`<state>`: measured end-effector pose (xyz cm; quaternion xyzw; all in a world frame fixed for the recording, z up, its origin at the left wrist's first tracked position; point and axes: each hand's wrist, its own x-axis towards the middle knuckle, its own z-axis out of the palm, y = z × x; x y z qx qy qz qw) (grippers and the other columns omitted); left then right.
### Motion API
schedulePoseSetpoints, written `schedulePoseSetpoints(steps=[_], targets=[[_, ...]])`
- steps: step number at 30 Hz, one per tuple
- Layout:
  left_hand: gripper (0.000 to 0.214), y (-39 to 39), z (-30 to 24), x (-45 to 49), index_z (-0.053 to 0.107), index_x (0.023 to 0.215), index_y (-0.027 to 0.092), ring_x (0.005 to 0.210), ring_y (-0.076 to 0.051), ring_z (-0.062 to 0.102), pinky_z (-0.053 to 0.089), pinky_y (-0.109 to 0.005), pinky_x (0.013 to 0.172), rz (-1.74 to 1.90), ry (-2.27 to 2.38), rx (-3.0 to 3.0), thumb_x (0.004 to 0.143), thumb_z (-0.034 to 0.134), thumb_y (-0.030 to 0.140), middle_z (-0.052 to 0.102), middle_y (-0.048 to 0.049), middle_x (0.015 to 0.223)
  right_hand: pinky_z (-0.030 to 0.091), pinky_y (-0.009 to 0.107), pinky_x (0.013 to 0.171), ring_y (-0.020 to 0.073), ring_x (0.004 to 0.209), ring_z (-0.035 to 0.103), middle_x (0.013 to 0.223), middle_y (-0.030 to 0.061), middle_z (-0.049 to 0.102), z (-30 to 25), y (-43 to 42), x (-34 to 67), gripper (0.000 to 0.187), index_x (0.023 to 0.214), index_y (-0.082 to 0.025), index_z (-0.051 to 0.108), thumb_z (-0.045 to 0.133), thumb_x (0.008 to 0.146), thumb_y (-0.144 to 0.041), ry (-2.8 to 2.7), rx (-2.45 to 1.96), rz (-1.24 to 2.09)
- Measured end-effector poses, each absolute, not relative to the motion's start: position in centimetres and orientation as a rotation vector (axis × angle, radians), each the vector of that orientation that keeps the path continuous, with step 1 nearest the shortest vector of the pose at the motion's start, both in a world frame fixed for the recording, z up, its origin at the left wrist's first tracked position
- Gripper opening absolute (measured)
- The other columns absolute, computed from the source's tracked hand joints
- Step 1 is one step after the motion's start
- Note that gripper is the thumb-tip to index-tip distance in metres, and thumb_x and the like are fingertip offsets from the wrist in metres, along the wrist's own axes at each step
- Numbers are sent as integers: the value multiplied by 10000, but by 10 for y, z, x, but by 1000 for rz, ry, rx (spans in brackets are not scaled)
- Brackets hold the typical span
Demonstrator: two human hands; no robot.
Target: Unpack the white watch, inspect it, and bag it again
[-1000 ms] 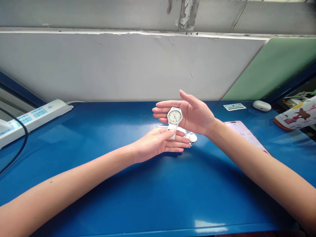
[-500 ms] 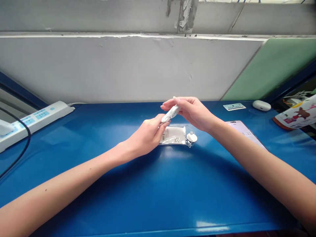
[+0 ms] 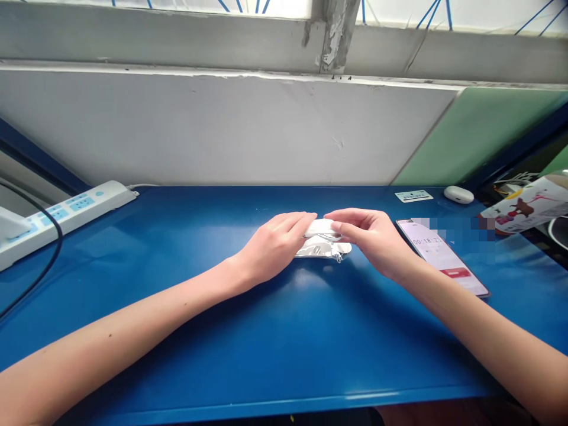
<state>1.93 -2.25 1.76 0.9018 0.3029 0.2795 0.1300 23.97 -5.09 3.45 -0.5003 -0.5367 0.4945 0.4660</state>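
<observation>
My left hand (image 3: pixel 277 244) and my right hand (image 3: pixel 373 236) meet over the middle of the blue table (image 3: pixel 284 343). Both pinch a white wristwatch (image 3: pixel 320 227), each from its own side, low above the tabletop. The watch lies flat between the fingertips and its dial is turned out of sight. Just under it lies a clear plastic bag (image 3: pixel 322 249) with a small white round part at its right end. Both forearms stretch in from the near edge.
A phone (image 3: pixel 444 255) with a lit screen lies right of my right hand. Behind it are a small white card (image 3: pixel 414 196) and a white earbud case (image 3: pixel 458 194). A white power strip (image 3: pixel 62 214) with a black cable lies far left. A printed packet (image 3: pixel 523 212) sits far right.
The watch, held upright with its dial facing me a second ago, was tipped flat and lowered onto the plastic bag. Both hands came down with it and the camera tilted slightly.
</observation>
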Motion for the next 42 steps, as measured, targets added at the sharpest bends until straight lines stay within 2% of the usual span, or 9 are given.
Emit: schedulePoseSetpoints(steps=[6,9,14,18,22,31,34,37,42], targets=[[588,-17,4,18,378,1474,66,1332,-355,525,466,-525,1058,737,861,2812,986,533,355,543,-242,1430,593,334,701,227,821,726,952,69,783,37,-58,255,235,961,-204,775,779,781,-355,-1466,-1312,948],[593,-14,-2,16,406,1447,71,1370,-360,484,438,-538,1090,589,865,2813,980,548,408,522,-248,1449,591,347,695,232,817,721,947,59,776,33,-55,269,209,980,-220,767,752,799,-324,-1626,-1359,716],[514,-12,-6,15,503,1355,106,1314,-341,531,388,-565,1129,513,879,2772,974,552,448,571,-214,1395,576,345,666,212,724,704,858,39,770,23,-43,284,162,938,-227,769,685,803,-261,-1672,-1444,465],[502,-13,-6,15,479,1387,105,1322,-324,516,313,-583,1174,523,899,2750,999,511,422,565,-202,1391,534,318,607,192,655,672,795,29,766,16,-36,288,164,859,-221,769,627,776,-205,-1668,-1512,350],[469,-14,-6,14,468,1398,97,1305,-311,514,340,-559,1167,535,904,2705,1026,459,383,553,-194,1375,522,316,606,189,641,663,766,22,760,12,-34,291,173,831,-218,769,621,749,-179,-1709,-1564,210],[423,-14,-8,14,458,1406,147,1271,-329,520,409,-576,1102,626,880,2676,1041,401,353,545,-187,1362,583,334,659,199,725,700,918,57,777,4,-43,275,187,973,-198,745,665,856,-320,-1732,-1433,503],[426,-13,-9,14,462,1409,158,1274,-323,519,413,-572,1103,617,888,2654,1032,433,354,539,-180,1365,582,328,676,197,784,693,990,63,765,-1,-45,271,158,980,-197,728,654,877,-292,-1863,-1383,395],[437,-13,-10,14,466,1409,148,1266,-322,524,419,-571,1100,608,888,2646,1026,451,357,536,-187,1360,560,333,672,204,787,690,944,60,762,-2,-45,272,129,955,-196,719,617,901,-253,-1998,-1398,270],[444,-14,-9,14,473,1411,155,1301,-341,500,409,-590,1103,604,900,2642,1022,457,367,526,-195,1383,539,350,774,238,925,703,1052,69,763,6,-43,280,183,985,-197,724,569,938,-284,-2156,-1443,92]])
